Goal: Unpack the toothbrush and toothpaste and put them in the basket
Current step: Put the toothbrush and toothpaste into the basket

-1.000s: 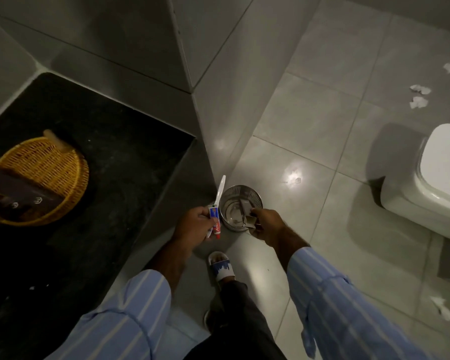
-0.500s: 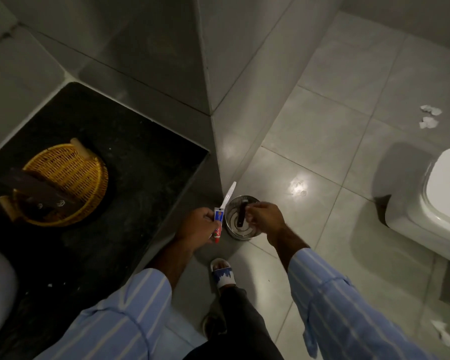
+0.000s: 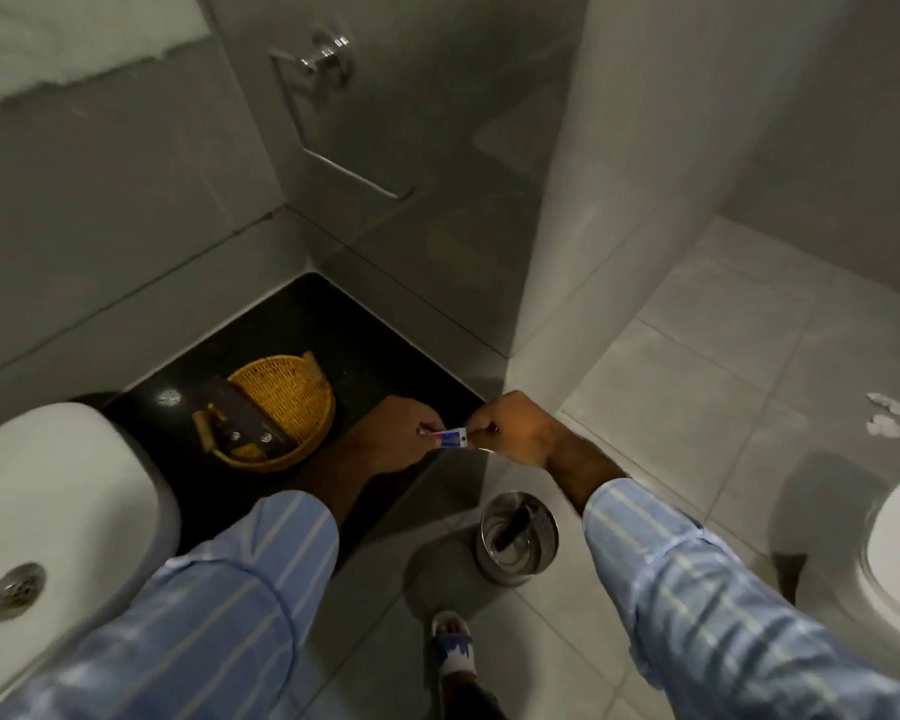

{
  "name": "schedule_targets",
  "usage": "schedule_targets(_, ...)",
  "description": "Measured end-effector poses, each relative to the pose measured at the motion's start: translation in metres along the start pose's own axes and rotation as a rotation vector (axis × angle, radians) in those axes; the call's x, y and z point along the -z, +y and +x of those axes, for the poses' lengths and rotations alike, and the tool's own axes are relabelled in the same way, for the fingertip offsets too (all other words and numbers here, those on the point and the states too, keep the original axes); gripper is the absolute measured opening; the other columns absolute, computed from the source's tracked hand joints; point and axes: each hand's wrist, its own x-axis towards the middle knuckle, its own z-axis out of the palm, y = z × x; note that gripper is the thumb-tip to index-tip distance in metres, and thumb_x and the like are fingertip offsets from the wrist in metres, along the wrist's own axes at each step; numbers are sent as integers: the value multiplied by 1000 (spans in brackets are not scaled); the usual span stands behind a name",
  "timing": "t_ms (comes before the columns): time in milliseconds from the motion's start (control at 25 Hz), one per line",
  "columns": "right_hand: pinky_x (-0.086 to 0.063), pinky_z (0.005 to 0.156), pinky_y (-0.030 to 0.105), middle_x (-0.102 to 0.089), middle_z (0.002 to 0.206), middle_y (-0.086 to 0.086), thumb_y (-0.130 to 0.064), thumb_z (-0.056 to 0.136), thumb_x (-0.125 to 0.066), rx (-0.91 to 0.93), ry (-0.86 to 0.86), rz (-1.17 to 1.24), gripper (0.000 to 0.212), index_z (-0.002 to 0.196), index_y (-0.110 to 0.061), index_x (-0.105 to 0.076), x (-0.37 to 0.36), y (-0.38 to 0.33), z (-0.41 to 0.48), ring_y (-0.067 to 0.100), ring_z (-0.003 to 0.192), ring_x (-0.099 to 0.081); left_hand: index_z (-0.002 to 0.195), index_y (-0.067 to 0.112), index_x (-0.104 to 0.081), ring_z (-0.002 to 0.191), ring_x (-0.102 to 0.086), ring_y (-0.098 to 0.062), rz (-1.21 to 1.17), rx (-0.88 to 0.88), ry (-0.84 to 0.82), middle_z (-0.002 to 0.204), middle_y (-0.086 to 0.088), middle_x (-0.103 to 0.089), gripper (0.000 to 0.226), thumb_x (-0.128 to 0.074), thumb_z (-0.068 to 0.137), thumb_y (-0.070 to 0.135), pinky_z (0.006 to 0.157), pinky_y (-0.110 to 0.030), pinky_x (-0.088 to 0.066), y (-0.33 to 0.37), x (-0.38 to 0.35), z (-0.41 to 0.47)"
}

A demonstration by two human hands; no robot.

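A small red, blue and white toothpaste tube (image 3: 451,438) is held level between both hands over the right edge of the black counter (image 3: 302,324). My left hand (image 3: 393,433) pinches its left end; the toothbrush it held is hidden now. My right hand (image 3: 513,428) pinches the tube's right end. The yellow wicker basket (image 3: 292,392) stands on the counter just left of my left hand, with a dark box (image 3: 240,418) leaning in it.
A steel waste bin (image 3: 518,535) with a dark wrapper inside stands on the floor below my hands. A white sink (image 3: 48,511) is at the left, a toilet (image 3: 894,558) at the right. Paper scraps (image 3: 887,415) lie on the tiles. My sandalled foot (image 3: 453,644) is near the bin.
Both hands rose from the bin to counter height. My right hand let the wrapper drop into the bin and took the toothpaste's right end. The view tilted up.
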Motion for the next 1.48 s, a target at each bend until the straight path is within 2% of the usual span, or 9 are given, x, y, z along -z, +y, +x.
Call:
schedule_targets(280,-54,73,20,-76,97,7,-27,90,-67,39,119,345,23,106,-12,-74,38,-60,5,23,82,-73,106,9,-64,87,-73,-16,-737,100,307,100,-8,-72,36,-82,75,13,68,-27,-60,-17,81,-51)
schedule_targets(400,-60,82,31,-76,101,10,-19,86,-72,25,118,497,25,110,-14,-72,39,-82,10,26,85,-75,100,3,-68,72,-70,-8,-840,116,385,88,-8,-71,31,-83,75,13,57,-14,-53,-31,97,-71)
schedule_targets(520,-62,81,33,-76,101,13,-12,84,-74,-27,103,628,28,112,-9,-70,32,-102,22,28,87,-75,97,7,-73,81,-68,-13,-885,136,435,93,-7,-71,27,-84,73,12,58,-13,-54,-54,111,-88)
schedule_targets(800,-63,75,31,-75,86,12,-14,84,-76,-132,132,890,11,94,-10,-74,23,-142,84,17,73,-75,88,25,-75,82,-73,-15,-652,257,424,96,-6,-75,9,-78,80,22,79,-33,-61,-128,147,-92)
schedule_targets(880,-63,73,31,-76,83,8,-13,80,-80,-132,141,891,10,88,-14,-74,24,-152,113,17,72,-75,86,31,-70,88,-69,-17,-532,256,432,97,-2,-70,20,-84,72,27,81,-36,-60,-148,160,-87)
schedule_targets(1040,-56,58,25,-77,74,1,-13,76,-81,-131,139,823,17,85,-23,-71,23,-164,176,13,64,-74,80,29,-60,71,-63,-8,-397,247,493,78,7,-65,32,-88,65,26,50,-9,-46,-187,175,-60)
schedule_targets(1120,-53,53,23,-77,77,4,-19,77,-78,-173,136,780,10,85,-23,-72,16,-166,211,14,65,-72,78,26,-61,66,-60,-5,-322,234,448,75,11,-62,26,-86,70,26,44,-5,-41,-208,179,-37)
schedule_targets(1280,-51,64,24,-74,78,-1,-26,82,-70,-200,126,612,9,83,-21,-77,-4,-160,273,13,73,-69,87,15,-68,79,-64,-13,-278,273,361,80,8,-63,23,-84,71,21,55,-11,-43,-246,175,6)
schedule_targets(1480,-44,50,11,-71,75,-4,-25,86,-67,-218,59,485,17,82,-14,-80,-24,-147,329,12,73,-69,91,15,-73,83,-58,-7,-260,376,254,92,6,-64,24,-84,71,23,65,-11,-41,-282,161,48)
